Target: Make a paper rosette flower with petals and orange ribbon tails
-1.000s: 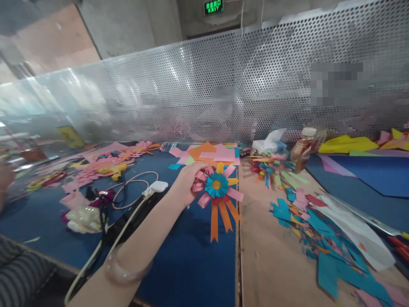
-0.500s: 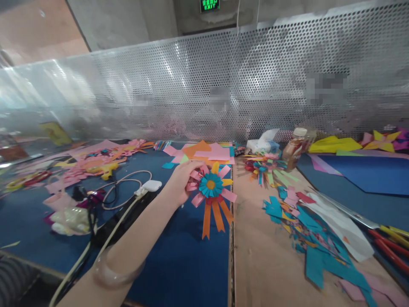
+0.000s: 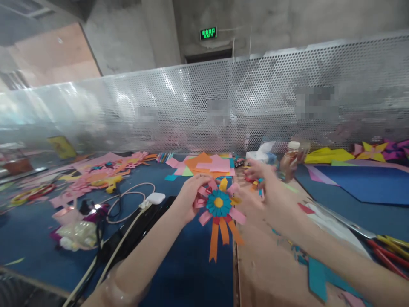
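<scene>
A paper rosette (image 3: 219, 204) hangs above the blue tabletop, its turquoise pleated centre facing me. Pink and yellow strips ring it, and forked orange tails point downward. My left hand (image 3: 192, 197) is closed on its left edge, gripping the pink strips; the fingertips behind the paper are hidden. To the right, my right hand (image 3: 266, 187) reaches over the tan board, blurred by motion. Its fingers look apart, with nothing visible in them. The bundle of coloured paper strips on the board behind it is mostly covered by that hand.
Long scissors (image 3: 348, 221) and turquoise scraps (image 3: 319, 277) lie at the right. A drink bottle (image 3: 290, 160) stands behind. Stacked coloured paper (image 3: 207, 164) lies at the back, beneath a perforated metal screen (image 3: 179, 106). Cables and a white charger (image 3: 155, 198) sit left of my left arm.
My right hand has come into view from the right, over the tan board. My left hand still holds the rosette, slightly lower and further right in the picture. The camera view has tilted upward.
</scene>
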`<state>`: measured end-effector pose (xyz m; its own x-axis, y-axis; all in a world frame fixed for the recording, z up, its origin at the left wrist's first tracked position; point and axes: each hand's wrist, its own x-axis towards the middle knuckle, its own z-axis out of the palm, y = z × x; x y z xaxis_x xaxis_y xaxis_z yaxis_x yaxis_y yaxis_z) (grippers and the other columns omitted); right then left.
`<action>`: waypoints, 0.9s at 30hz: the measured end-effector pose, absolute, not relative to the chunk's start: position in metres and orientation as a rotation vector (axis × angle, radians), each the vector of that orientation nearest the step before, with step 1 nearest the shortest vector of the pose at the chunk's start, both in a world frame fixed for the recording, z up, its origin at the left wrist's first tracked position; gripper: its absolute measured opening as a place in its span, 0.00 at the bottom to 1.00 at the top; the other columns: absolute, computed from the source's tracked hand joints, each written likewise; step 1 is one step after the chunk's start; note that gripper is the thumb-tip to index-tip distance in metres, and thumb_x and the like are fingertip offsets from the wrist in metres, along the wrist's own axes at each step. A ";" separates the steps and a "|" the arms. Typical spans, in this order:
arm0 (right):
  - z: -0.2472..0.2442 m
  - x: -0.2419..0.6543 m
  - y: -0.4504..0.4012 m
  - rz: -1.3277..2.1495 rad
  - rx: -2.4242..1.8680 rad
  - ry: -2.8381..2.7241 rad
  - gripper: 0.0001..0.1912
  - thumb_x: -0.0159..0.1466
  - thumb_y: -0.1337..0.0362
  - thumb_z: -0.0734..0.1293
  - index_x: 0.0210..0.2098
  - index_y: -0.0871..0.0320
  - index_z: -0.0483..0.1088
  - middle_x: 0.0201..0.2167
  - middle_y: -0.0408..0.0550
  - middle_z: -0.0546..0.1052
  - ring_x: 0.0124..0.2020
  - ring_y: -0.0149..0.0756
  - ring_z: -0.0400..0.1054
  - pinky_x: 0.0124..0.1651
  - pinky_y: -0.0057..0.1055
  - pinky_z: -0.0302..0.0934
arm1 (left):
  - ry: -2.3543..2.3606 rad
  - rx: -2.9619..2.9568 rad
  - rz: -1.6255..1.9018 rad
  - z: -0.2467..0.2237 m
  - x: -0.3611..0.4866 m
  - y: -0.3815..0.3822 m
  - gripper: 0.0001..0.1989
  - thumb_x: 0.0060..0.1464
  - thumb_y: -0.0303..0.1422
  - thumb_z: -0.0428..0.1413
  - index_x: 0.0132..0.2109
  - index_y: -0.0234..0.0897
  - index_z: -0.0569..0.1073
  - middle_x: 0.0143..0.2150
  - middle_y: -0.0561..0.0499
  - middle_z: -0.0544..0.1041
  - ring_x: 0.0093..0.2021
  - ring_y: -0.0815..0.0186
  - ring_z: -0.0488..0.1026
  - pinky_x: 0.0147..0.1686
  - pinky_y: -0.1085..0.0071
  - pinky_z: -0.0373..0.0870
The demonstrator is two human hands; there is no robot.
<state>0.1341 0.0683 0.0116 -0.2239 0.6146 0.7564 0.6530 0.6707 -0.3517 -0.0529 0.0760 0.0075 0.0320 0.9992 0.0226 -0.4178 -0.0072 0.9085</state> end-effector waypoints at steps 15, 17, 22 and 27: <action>0.011 0.120 0.056 1.298 -0.865 -1.751 0.08 0.56 0.60 0.64 0.34 0.55 0.70 0.35 0.45 0.76 0.40 0.39 0.70 0.45 0.38 0.63 | 0.841 1.044 1.383 0.010 -0.044 0.067 0.07 0.46 0.34 0.58 0.30 0.35 0.69 0.27 0.52 0.74 0.23 0.72 0.70 0.23 0.78 0.64; 0.012 0.122 0.057 1.262 -0.926 -1.738 0.10 0.56 0.58 0.64 0.33 0.57 0.70 0.34 0.46 0.76 0.39 0.40 0.70 0.44 0.39 0.63 | 0.878 1.135 1.409 0.008 -0.044 0.067 0.10 0.50 0.39 0.54 0.33 0.36 0.70 0.27 0.53 0.74 0.25 0.71 0.69 0.24 0.77 0.65; 0.013 0.131 0.062 1.161 -1.004 -1.740 0.12 0.56 0.57 0.64 0.34 0.59 0.70 0.34 0.48 0.76 0.39 0.43 0.69 0.42 0.38 0.63 | 0.936 1.503 1.468 0.006 -0.047 0.067 0.15 0.56 0.41 0.48 0.41 0.37 0.71 0.39 0.50 0.74 0.43 0.64 0.69 0.43 0.71 0.64; 0.006 0.132 0.067 1.189 -0.973 -1.730 0.11 0.56 0.58 0.64 0.34 0.59 0.69 0.34 0.47 0.75 0.39 0.42 0.69 0.43 0.37 0.62 | 0.953 1.632 1.407 0.004 -0.045 0.068 0.15 0.57 0.40 0.46 0.45 0.37 0.69 0.40 0.50 0.73 0.42 0.63 0.69 0.42 0.70 0.64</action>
